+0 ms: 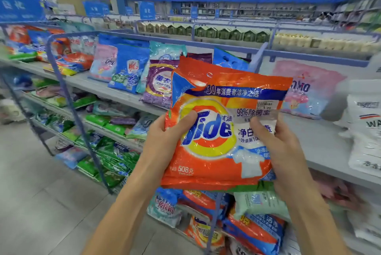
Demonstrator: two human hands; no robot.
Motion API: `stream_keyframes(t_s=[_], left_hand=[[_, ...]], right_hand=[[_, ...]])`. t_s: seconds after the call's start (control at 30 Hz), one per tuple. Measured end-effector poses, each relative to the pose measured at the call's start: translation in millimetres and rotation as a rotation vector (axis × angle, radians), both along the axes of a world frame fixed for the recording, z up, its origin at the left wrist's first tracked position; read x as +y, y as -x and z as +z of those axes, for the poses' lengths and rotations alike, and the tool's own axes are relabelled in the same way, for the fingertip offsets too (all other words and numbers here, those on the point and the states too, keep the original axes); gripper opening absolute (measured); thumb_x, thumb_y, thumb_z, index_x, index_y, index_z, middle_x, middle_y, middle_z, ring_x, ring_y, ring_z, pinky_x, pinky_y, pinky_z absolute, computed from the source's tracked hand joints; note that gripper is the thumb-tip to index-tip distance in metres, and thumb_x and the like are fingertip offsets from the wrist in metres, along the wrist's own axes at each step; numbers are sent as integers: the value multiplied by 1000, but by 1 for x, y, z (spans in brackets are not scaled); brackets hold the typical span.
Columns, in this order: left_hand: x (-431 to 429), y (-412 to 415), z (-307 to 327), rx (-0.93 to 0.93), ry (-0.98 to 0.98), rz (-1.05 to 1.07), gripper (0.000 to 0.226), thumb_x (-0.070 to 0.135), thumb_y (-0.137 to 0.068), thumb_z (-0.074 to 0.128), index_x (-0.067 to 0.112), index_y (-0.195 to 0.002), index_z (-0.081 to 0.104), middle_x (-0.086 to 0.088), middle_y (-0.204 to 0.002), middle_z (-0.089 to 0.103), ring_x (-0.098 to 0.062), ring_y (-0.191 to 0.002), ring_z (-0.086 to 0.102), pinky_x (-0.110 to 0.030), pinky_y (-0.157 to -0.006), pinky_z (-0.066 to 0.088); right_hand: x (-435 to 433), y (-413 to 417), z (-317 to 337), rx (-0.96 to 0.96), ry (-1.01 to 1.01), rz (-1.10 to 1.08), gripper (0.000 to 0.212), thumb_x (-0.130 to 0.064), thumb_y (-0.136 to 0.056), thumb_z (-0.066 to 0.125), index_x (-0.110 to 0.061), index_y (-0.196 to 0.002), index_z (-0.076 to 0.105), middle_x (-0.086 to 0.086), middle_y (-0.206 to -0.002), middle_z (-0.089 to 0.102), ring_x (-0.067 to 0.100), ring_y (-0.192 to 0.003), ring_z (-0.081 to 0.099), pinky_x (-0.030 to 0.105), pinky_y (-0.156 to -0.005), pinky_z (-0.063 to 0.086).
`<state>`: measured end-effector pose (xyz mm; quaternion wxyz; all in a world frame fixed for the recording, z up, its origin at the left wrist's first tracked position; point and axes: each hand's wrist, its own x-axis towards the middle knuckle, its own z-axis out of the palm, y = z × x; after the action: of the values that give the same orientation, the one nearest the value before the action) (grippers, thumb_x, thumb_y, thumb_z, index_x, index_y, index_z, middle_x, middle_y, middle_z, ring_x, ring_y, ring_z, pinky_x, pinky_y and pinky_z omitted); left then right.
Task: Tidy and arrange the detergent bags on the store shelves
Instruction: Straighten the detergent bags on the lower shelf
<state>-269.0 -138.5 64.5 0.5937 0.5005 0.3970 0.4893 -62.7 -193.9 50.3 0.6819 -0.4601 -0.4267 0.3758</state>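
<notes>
An orange Tide detergent bag (218, 164) is held upright in front of the top shelf (115, 91), its printed face toward me. My left hand (165, 141) grips its left edge, thumb across the logo. My right hand (282, 147) grips its right edge, thumb on the white panel. Behind the bag on the top shelf stand a purple bag (158, 83), a blue bag (129, 69) and a pale pink bag (103, 63). A pink bag (309, 89) leans at the back right of the shelf.
White bags (367, 131) stand at the right of the top shelf. Lower shelves hold green bags (115, 160) and orange and blue bags (253, 226). A blue tube shelf frame (68, 98) runs down on the left. The grey tiled aisle floor (41, 203) lies to the left.
</notes>
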Motion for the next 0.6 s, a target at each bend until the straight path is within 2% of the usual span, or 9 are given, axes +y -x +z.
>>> stream_keyframes(t_s=[0.17, 0.27, 0.4, 0.6], left_hand=[[6, 113, -13, 2, 43, 165, 36, 38, -83, 76, 15, -110, 70, -10, -94, 80, -31, -83, 78, -43, -79, 62], [14, 172, -21, -23, 72, 262, 37, 38, -81, 78, 15, -108, 72, -12, -95, 79, -33, -84, 77, -45, -82, 60], [41, 237, -30, -33, 86, 381, 32, 34, -84, 77, 14, -108, 73, -12, -95, 79, -33, -85, 77, -45, -82, 60], [112, 320, -35, -12, 97, 494, 41, 38, -80, 78, 12, -110, 71, -13, -92, 79, -33, -82, 77, -46, -82, 61]], right_hand=[[39, 109, -15, 42, 65, 156, 33, -26, -89, 68, -20, -121, 69, 8, -110, 78, 29, -100, 76, 46, -91, 57], [67, 167, -21, 54, 99, 252, 37, -29, -84, 69, -18, -120, 70, 8, -110, 78, 30, -102, 75, 45, -91, 56], [112, 233, -24, 16, 128, 356, 33, -30, -86, 68, -20, -117, 71, 4, -105, 80, 24, -96, 77, 37, -81, 58], [202, 320, -31, 22, 159, 454, 26, -27, -92, 67, -21, -117, 72, 7, -105, 79, 27, -95, 77, 43, -87, 57]])
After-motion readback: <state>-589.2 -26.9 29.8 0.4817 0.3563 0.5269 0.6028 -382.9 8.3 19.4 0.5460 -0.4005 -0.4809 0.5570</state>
